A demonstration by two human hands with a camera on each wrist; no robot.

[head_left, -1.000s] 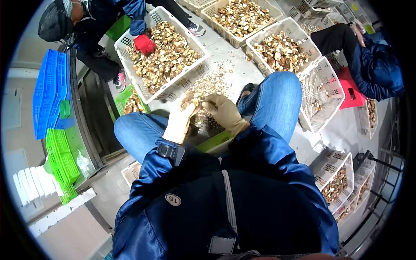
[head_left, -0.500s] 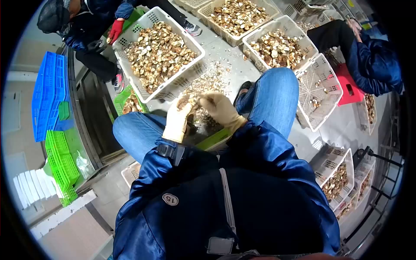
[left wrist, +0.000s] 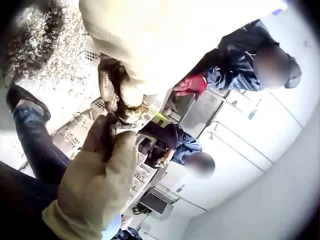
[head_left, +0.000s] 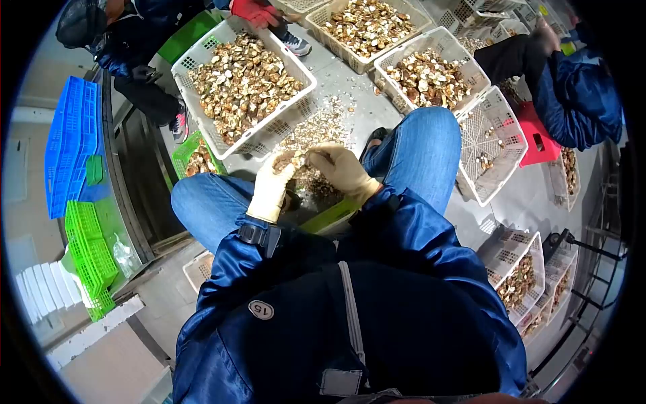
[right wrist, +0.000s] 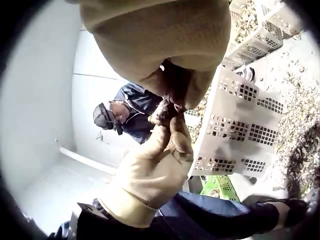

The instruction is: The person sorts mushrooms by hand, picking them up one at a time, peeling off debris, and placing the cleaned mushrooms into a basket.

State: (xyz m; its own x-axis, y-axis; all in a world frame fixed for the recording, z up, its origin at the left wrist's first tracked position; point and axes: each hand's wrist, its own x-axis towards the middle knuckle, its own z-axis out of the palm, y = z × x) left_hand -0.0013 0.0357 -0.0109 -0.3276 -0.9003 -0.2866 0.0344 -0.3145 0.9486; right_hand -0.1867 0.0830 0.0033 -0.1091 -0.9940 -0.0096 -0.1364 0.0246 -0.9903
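Observation:
Both hands wear cream gloves and meet above the scrap-strewn floor between the knees. My left hand (head_left: 270, 192) pinches a small brown-and-white shell-like piece (right wrist: 161, 114) between thumb and fingers. Against it is my right hand (head_left: 345, 173), fingers curled, fingertips touching the piece's side. In the left wrist view, my right hand (left wrist: 97, 187) pinches a small thin greyish thing (left wrist: 126, 128) beside the piece; its shape is mostly hidden. The right wrist view has my left hand (right wrist: 150, 175) below and my right hand (right wrist: 160, 37) above, a dark gap between its fingers.
A large white crate (head_left: 266, 131) heaped with pieces stands ahead, beside a green basket (head_left: 180, 156). More white crates (head_left: 494, 182) line the right. Blue crates (head_left: 70, 148) stand at the left. Two seated people are near: one red-gloved, one by a red stool (head_left: 536, 138).
The gloved hands stay together with slight finger shifts. The other person's red glove has moved from inside the crate, past its left edge, to its far edge.

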